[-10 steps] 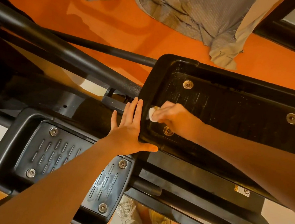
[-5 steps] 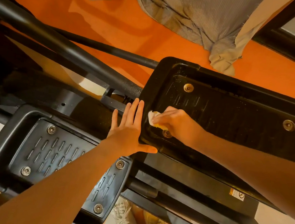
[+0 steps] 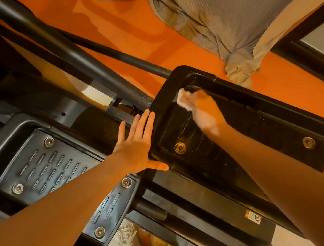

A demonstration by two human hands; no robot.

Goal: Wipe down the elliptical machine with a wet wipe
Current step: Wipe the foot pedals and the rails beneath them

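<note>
**Bracing the pedal while you are scrubbing its far corner**

You are working on the right foot pedal (image 3: 243,141) of the elliptical machine (image 3: 69,57), and your two hands are doing different jobs. Your left hand (image 3: 138,146) is lying flat against the pedal's near end wall, fingers straight and close together, thumb hooked out under the lower corner. It is holding nothing; judging from the placement, you are steadying the pedal so it is not swinging away on its linkage while the other hand pushes.

Your right hand (image 3: 202,110) is reaching across the pedal tray and pressing the wet wipe (image 3: 183,99) into the upper inner corner, where the floor of the tray meets the raised rim. The hand is blurred, so the exact finger positions are unclear, but the white wipe is bunched under the fingertips and the fingers appear to be curling over it. A wadded wipe is probably helping you get into that tight corner.

The left foot pedal (image 3: 43,164) is sitting lower and nearer you, untouched. Beyond the machine, a crumpled striped cloth (image 3: 204,19) is lying on the orange floor (image 3: 145,30).
</note>
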